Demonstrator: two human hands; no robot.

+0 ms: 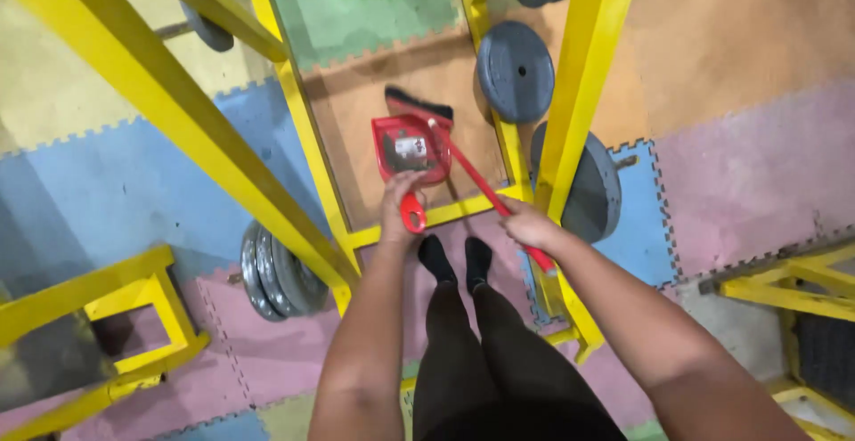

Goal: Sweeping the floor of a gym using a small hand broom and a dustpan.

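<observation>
My left hand (398, 205) grips the looped handle of a red dustpan (408, 149) that rests on the orange floor mat inside a yellow frame. My right hand (527, 225) holds the long red handle of a brush (419, 102), whose dark bristle head lies just beyond the dustpan's far edge. The handle slants from the brush head down to my right hand. My legs in black trousers and black socks stand just below the dustpan.
A yellow steel rack (303, 138) with slanted bars surrounds the spot. Grey weight plates (515, 70) hang on its pegs at right, and more plates (276, 272) lean at lower left. Coloured interlocking foam mats (748, 165) cover the floor. Another yellow frame (134, 316) stands left.
</observation>
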